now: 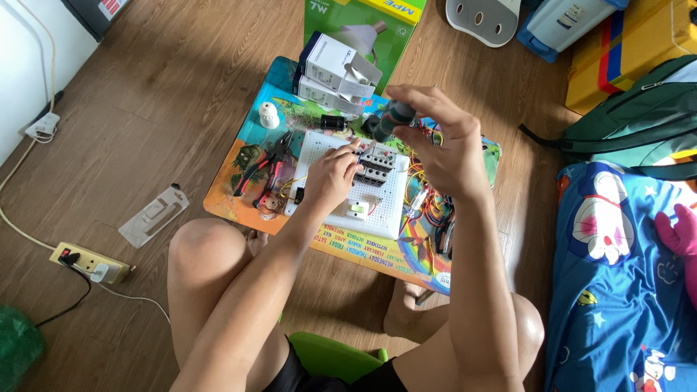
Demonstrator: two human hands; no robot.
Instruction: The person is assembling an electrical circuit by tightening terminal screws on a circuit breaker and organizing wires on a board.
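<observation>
Your right hand [443,149] clamped round dark screwdriver handle [393,116], shaft hidden behind fingers. Your left hand [332,174] pinched at grey breaker block [376,163], fingertip contact hard to make out. Block sits on white perforated board [348,181] atop colourful low bench [254,156]. Red-handled pliers [265,165] left of board. Tangled wires [428,203] partly covered by right wrist.

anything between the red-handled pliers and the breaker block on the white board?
Head view: between the red-handled pliers and the breaker block lies bare perforated white board, then the left hand, whose fingers touch the block.
</observation>
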